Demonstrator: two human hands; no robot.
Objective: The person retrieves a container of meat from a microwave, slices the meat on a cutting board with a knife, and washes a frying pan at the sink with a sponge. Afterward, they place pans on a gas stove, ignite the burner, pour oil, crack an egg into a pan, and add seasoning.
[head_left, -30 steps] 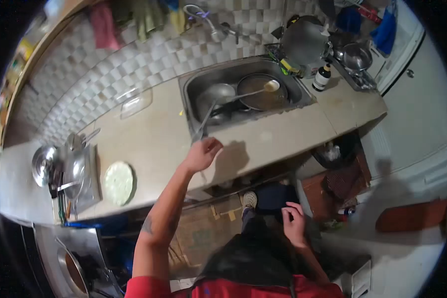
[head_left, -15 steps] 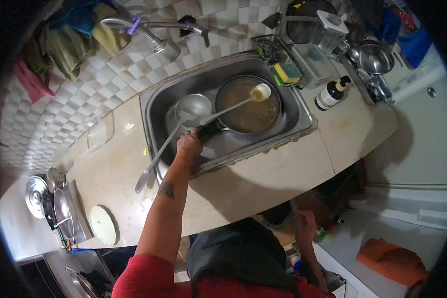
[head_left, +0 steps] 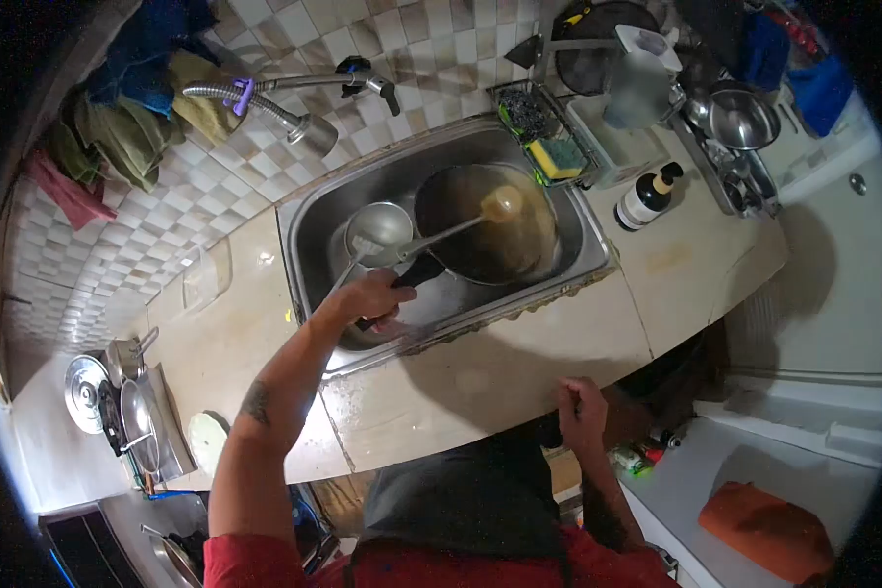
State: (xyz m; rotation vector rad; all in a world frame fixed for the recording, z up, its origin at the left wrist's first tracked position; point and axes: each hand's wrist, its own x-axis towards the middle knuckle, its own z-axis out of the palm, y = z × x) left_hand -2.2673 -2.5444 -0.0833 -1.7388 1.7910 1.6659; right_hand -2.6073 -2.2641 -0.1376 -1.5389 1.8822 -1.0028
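Observation:
My left hand (head_left: 374, 297) is wrapped round the black handle of a frying pan (head_left: 485, 230) in the steel sink. Brownish liquid lies in the pan, blurred by motion. A ladle (head_left: 500, 206) rests with its bowl over the pan, its handle running left past a steel bowl (head_left: 380, 227). Another utensil (head_left: 363, 252) leans beside that bowl, partly behind my hand. My right hand (head_left: 582, 412) is curled closed at the counter's front edge; nothing can be made out in it.
A faucet (head_left: 312, 135) hangs above the sink (head_left: 304, 220). Right of it are a yellow-green sponge (head_left: 559, 159), a pump bottle (head_left: 647, 198) and a blender jug (head_left: 639, 90). Steel pans and a lid (head_left: 88, 394) stand at the far left, near a pale green round item (head_left: 208, 441).
My left hand has reached into the sink and closed on the pan's handle. The pan has tilted and its liquid has shifted. My right hand has risen toward the counter edge.

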